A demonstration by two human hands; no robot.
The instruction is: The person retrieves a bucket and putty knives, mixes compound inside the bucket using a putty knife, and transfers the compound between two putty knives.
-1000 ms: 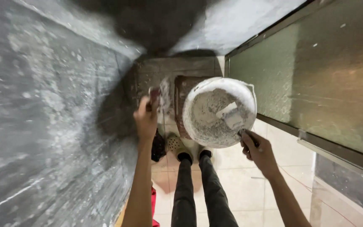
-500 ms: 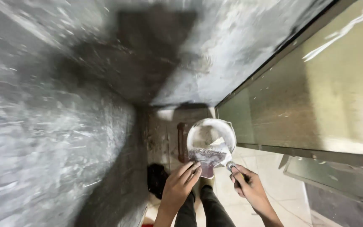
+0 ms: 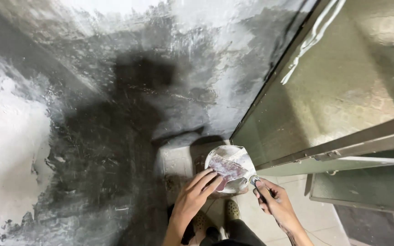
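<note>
From the head camera I look down a grey, white-streaked plastered wall (image 3: pixel 115 114) to the two hands working low in the frame. My left hand (image 3: pixel 197 191) has its fingers (image 3: pixel 210 178) spread flat along the near rim of a round white plaster-smeared pan (image 3: pixel 231 169), propping it from the left and below. The right hand (image 3: pixel 272 202) sits just right of the pan, clenched round the handle of a small putty knife (image 3: pixel 255 181). The knife's long axis runs from that fist up and left, its blade reaching into the pinkish-grey paste; where the blade ends I cannot quite tell, since it blends with the smears. So the paste lies up-left of the right fingers, and the right hand is the nearer working one. A frosted glass door in a dark metal frame (image 3: pixel 343 91) stands close on the right.
</note>
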